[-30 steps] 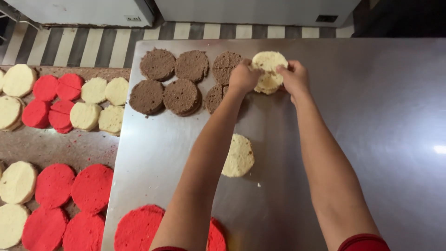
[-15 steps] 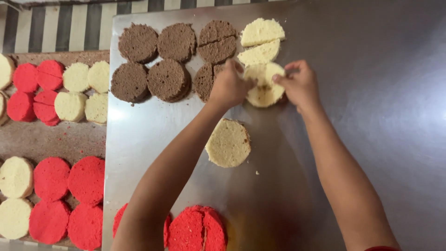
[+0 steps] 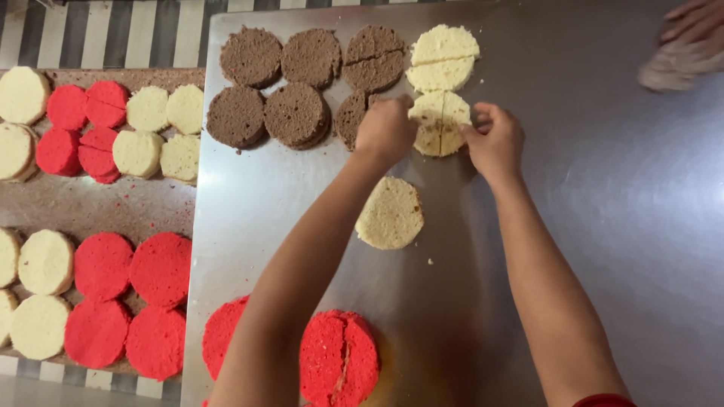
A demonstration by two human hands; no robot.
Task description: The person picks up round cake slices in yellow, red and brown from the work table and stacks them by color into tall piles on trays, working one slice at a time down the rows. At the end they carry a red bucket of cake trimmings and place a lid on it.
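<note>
Cake round split in two, both hands on it

Vanilla halves sit pressed together under my fingers: the split cream cake round (image 3: pixel 440 122) lies flat on the steel table (image 3: pixel 603 249), its cut line running top to bottom through the middle. My left hand (image 3: pixel 386 130) rests on its left edge, fingers curled down so that I cannot tell how tightly they close; the knuckles cover part of a brown half just behind. My right hand (image 3: pixel 495 139) touches the right edge, fingertips bent inward against the crumb, nothing lifted or clasped.

Just above, touching the round's top, lies another cream round cut across (image 3: pixel 443 58). To the left of both runs a double row of chocolate rounds (image 3: pixel 296 113), one of them split like mine. Below my left wrist a whole cream round (image 3: pixel 390 214) lies alone, near but apart from the one I handle, with a few loose crumbs beside it.

Closer to me, at the table's near edge, sit red rounds (image 3: pixel 339 358), one with a crack down its middle. Off to the left, a brown board (image 3: pixel 136 203) carries cream and red rounds in rows, resting on a striped cloth (image 3: pixel 113 34). At the far right corner another person's hand (image 3: pixel 690 45) rests on the steel.
</note>
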